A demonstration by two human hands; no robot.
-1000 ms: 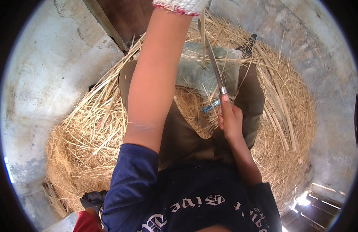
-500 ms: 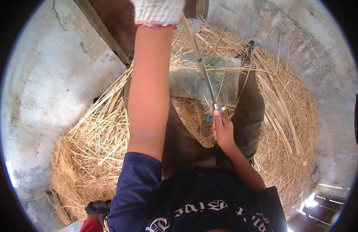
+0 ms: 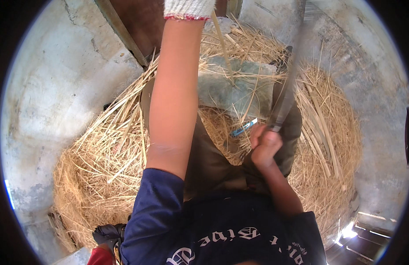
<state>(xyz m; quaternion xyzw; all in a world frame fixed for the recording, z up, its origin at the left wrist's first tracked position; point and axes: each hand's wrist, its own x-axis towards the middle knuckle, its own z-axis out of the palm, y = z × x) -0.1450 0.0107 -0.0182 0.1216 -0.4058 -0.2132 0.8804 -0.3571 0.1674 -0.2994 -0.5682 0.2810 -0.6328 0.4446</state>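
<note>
Since the knife (image 3: 287, 97), clutched in the right hand (image 3: 265, 145), swung rightward, its blade is clear of the bamboo strip (image 3: 222, 46), the gloved left hand's (image 3: 189, 9) grip being hidden.

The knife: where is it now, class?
In the head view, the knife is right of centre, gripped in the right hand, its blurred blade right of the greenish sheet.

We saw straw (image 3: 94, 172) to the left and right of the person's legs (image 3: 209, 161) and beyond them, with walls (image 3: 58, 101) outside it on both sides. Across the legs lay a flat sheet (image 3: 255, 92); a strip (image 3: 222, 44) ran from beside the left hand (image 3: 190, 9), at the top edge, down to it. The knife (image 3: 289, 84), in the right hand (image 3: 266, 143), extended past the sheet's right end. Between the legs, nearer us, was a small object (image 3: 244, 127).
</note>
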